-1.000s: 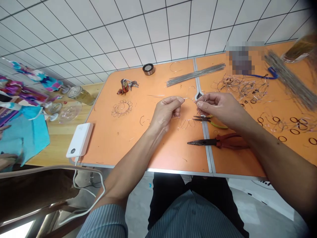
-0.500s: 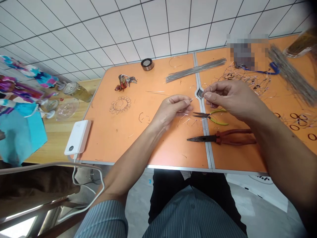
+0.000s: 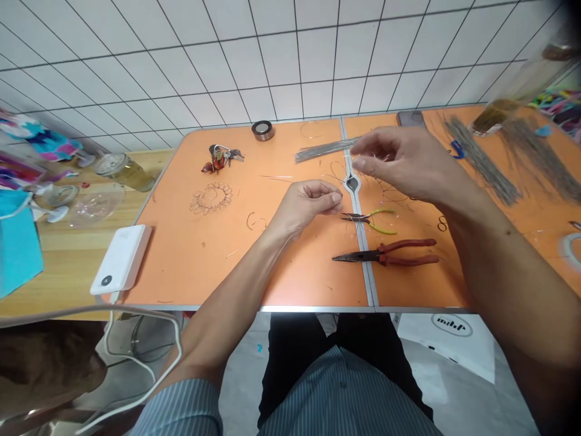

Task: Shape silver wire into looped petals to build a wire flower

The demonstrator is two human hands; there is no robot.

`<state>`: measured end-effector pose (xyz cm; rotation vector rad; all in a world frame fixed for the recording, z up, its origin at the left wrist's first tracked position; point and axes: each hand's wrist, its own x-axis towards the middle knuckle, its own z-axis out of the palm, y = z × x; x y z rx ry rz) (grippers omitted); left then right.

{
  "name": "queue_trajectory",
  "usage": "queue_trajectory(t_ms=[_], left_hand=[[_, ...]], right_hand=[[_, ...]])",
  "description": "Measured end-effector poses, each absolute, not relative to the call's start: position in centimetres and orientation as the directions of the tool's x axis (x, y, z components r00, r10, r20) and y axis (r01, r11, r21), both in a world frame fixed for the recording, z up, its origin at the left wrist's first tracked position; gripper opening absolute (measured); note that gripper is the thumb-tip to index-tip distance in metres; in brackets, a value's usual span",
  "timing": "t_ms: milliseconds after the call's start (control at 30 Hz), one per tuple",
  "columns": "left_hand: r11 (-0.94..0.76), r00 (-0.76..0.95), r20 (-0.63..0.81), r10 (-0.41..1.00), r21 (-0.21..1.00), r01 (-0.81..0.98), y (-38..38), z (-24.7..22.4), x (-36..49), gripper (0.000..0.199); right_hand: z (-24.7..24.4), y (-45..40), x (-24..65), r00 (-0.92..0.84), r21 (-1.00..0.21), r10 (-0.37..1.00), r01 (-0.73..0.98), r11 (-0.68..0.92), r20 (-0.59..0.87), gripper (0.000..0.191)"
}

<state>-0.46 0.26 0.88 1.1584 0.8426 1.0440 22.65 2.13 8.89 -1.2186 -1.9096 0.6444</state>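
Note:
My left hand [image 3: 311,204] is closed in a pinch just over the orange table, thumb against forefinger, on a thin wire that barely shows at the fingertips. Up and to the right, my right hand [image 3: 393,160] pinches fine wire too, its far fingers partly hidden behind the thumb. A faint wire loop [image 3: 336,171] shows between the hands; which hand it joins, I cannot tell. Below them lie small yellow-handled pliers [image 3: 381,221], jaws pointing left. Nearer me rest larger red-handled long-nose pliers [image 3: 385,252]. Left of my left hand is a looped wire ring [image 3: 212,198].
A bundle of straight wires [image 3: 322,150] lies behind the hands, with another wire bundle [image 3: 483,160] farther right. A tape roll [image 3: 262,130] and a bunch of keys [image 3: 222,157] sit toward the wall. A white power bank [image 3: 121,259] with a cable rests at the left edge.
My right hand has lifted and moved up and left relative to the table, passing over the straight wire bundle. My left hand stays pinched nearly in place. The view has shifted slightly.

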Motion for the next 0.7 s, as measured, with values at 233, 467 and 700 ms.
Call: queue_trajectory(t_ms=[233, 467, 700], left_hand=[[0.028, 0.034, -0.016, 0.999, 0.928, -0.372, 0.8, 1.5, -1.1, 0.047], [0.02, -0.069, -0.06, 0.996, 0.878, -0.477, 1.2, 0.9, -0.8, 0.04], [0.06, -0.029, -0.087, 0.996, 0.852, -0.519, 0.6, 0.9, 0.1, 0.04]], right_hand=[[6.5, 0.8, 23.4, 0.205, -0.826, 0.806, 0.252, 0.504, 0.555, 0.017], [2.6, 0.3, 21.2, 0.081, -0.989, 0.988, -0.066, 0.136, 0.13, 0.035], [2.5, -0.2, 19.6, -0.051, -1.0, 0.999, -0.006, 0.018, 0.018, 0.034]])
